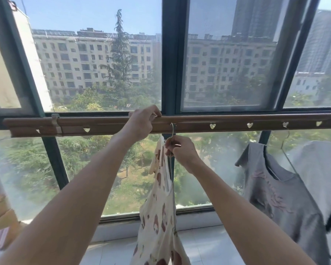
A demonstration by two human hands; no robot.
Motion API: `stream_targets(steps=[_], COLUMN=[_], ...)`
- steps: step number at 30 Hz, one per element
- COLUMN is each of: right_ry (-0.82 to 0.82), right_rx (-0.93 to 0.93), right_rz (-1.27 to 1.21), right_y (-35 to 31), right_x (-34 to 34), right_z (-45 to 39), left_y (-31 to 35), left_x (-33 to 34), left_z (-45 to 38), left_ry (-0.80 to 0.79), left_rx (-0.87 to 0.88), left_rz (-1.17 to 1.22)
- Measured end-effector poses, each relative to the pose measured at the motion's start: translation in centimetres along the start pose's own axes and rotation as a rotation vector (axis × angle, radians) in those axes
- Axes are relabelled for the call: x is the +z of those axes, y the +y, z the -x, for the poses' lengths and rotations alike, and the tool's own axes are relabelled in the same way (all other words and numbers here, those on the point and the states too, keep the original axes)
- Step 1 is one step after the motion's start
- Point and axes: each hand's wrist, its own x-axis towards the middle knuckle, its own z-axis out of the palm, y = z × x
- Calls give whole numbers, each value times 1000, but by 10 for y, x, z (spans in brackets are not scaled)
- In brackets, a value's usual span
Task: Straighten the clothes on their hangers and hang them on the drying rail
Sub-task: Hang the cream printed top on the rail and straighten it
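Brown wood made up the drying rail (218, 123), a long bar running across the window with heart-shaped holes (212, 125) cut along its lower strip. The left hand (141, 123) gripped the top of the rail near its middle, its fingers (153, 111) curled over the upper edge. Just below and to the right, the right hand (180, 150) pinched the neck of a metal hanger (172, 131), fingers clenched around the wire, while the hanger's hook sat at the rail's lower strip; whether it was fully seated in a hole could not be told. From that hanger a cream garment with reddish-brown blotches (159, 217) hung straight down, seen nearly edge-on, reaching toward the tiled floor (208, 249). Toward the right end of the rail a grey top (275, 197) hung on a thin wire hanger (285, 144) hooked near another heart hole, and a white garment with black trim (317, 169) hung just beside it at the far right. Cardboard boxes (2, 217) stood at the lower left, by the window sill (189, 209).
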Motion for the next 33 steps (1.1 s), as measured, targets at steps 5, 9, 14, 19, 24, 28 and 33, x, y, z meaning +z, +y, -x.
stream_targets(steps=[5,9,14,19,24,28,33], right_ry=[9,73,12,-83,-364,-514,-457], right_rx=[10,3,57,57,102,162,178], right_rz=[54,3,36,70,533,697,716], right_y=[8,4,3,12,12,25,30], right_x=[0,0,-1,0,-12,-24,-49], right_z=[4,2,-5,-4,9,16,19], left_y=[2,0,-13,-16,-19,-23,-21], left_x=[4,4,2,5,5,11,41], left_z=[1,0,-1,0,4,7,32], left_ry=[6,25,3,83,165,237,551], left_rx=[-15,-11,-48,-28,-19,41,485], left_rz=[0,-28,14,-44,-71,-94,-135])
